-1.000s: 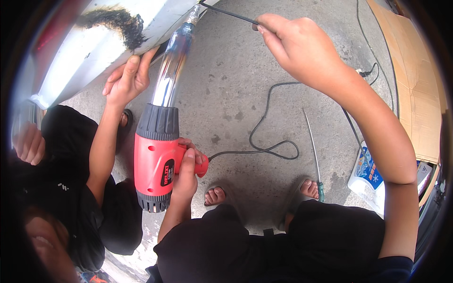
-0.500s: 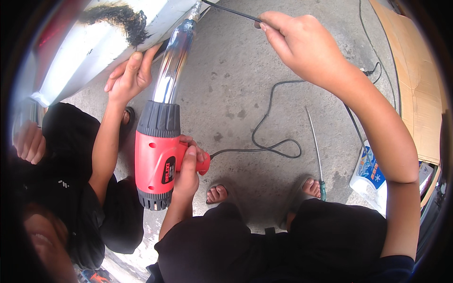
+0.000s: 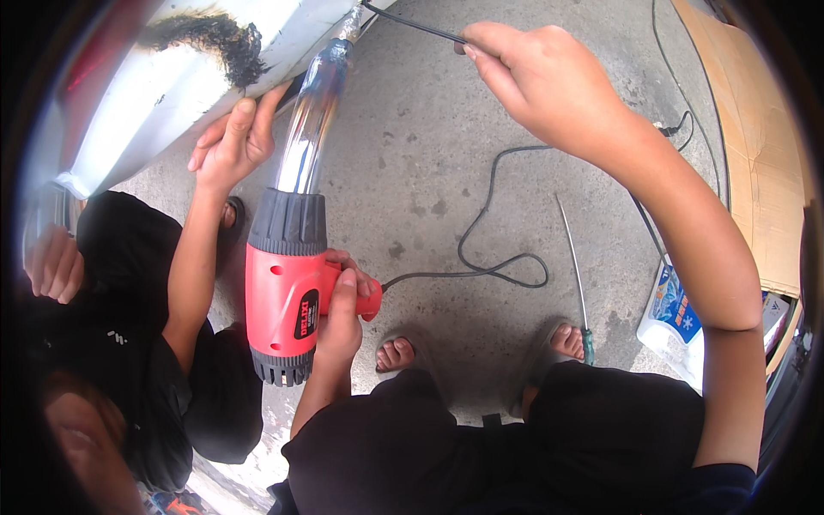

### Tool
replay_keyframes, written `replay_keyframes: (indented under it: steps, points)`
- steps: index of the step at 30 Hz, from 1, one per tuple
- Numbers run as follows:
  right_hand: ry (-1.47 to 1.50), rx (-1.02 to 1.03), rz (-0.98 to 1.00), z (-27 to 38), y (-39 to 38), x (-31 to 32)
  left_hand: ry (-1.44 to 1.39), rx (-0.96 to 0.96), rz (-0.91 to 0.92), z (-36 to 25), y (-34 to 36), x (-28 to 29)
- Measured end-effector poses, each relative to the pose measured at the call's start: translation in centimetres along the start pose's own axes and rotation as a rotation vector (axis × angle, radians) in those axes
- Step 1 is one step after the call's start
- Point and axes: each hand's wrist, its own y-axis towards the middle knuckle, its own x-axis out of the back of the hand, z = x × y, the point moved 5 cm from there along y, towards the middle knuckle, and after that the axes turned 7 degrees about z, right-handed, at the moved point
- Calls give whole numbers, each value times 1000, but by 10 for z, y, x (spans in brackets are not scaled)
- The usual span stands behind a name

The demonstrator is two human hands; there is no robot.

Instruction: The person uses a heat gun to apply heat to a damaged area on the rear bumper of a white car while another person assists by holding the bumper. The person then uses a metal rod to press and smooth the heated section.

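My left hand (image 3: 343, 318) is wrapped round the handle of a red and black heat gun (image 3: 283, 283), which points up and away. Its long silvery, heat-tinted nozzle (image 3: 309, 129) ends close to the edge of a white panel (image 3: 129, 103) at the top left. Between its fingertips my right hand (image 3: 541, 77) pinches a thin black rod (image 3: 412, 23). The rod's far end reaches the nozzle tip; whether they touch, I cannot tell. A scorched black patch (image 3: 223, 43) marks the panel. A co-worker's hand (image 3: 232, 142) touches the panel's lower edge, left of the nozzle.
A co-worker in dark clothes (image 3: 129, 335) squats at the left. A dark cord (image 3: 481, 215) loops over the concrete floor (image 3: 429, 172). Near my right foot lies a long screwdriver (image 3: 586, 339) with a green handle. At the right are a plastic jug (image 3: 669, 330) and cardboard (image 3: 764, 172).
My right hand and the rod have shifted slightly left. The heat gun has dropped slightly toward me, its nozzle tip a little further left. My left hand keeps its grip.
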Motion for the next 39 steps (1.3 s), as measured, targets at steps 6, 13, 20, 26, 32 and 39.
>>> replay_keyframes:
  steps: [6,13,20,26,32,39]
  points:
    - [-19,14,4,2,1,-1,8,-1,8,0,0,0]
    - [-22,14,2,4,0,-2,-11,-2,0,1,-1,1]
    - [-45,18,-1,5,0,-1,-6,-4,11,-1,-1,1]
    - [-28,28,2,6,1,0,-8,11,-5,0,-1,2]
    - [-43,22,0,6,-1,-1,3,4,0,1,-2,3]
    - [-46,23,1,6,0,-1,-31,18,0,1,-3,3]
